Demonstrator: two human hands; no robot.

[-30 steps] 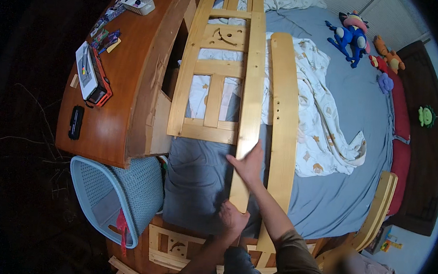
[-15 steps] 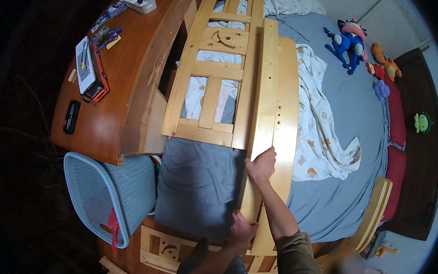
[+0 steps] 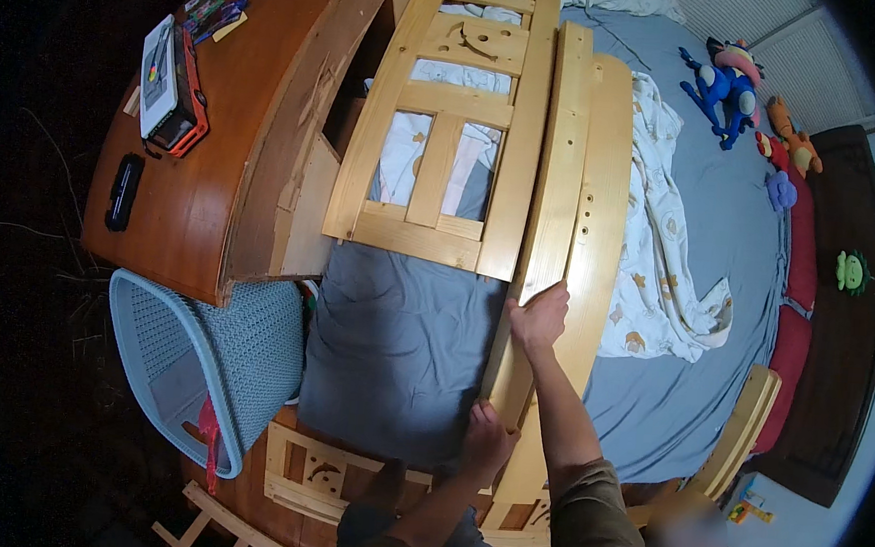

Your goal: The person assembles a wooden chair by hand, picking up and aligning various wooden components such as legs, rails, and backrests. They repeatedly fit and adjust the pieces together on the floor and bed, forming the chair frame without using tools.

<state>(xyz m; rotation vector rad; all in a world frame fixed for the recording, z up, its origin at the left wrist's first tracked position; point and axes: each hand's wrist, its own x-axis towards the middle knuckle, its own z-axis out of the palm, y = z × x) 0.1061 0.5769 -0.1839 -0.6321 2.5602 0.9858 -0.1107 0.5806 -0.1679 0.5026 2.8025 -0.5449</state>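
Note:
A long pale wooden rail (image 3: 555, 160) lies lengthwise on the bed, set on or against a wider wooden board (image 3: 604, 173). My right hand (image 3: 540, 315) wraps over the rail partway along, thumb on its left side and fingers on the right. Closer to me, my left hand (image 3: 490, 439) is closed round the rail's near end. Left of the rail rests a slatted wooden panel (image 3: 440, 236) with a smiling face cut into it. Several drilled holes show in the wider board.
A blue basket (image 3: 252, 362) lies tipped at the left below a brown wooden desk (image 3: 180, 218). Grey bedding (image 3: 393, 351), a patterned blanket (image 3: 646, 306) and stuffed toys (image 3: 724, 96) cover the bed. More wooden panels (image 3: 305, 471) are on the floor. A blurred person (image 3: 687, 539) is at lower right.
The whole view has shifted, with the basket, desk and panel sitting higher and further left in the picture. Both hands keep their hold on the rail.

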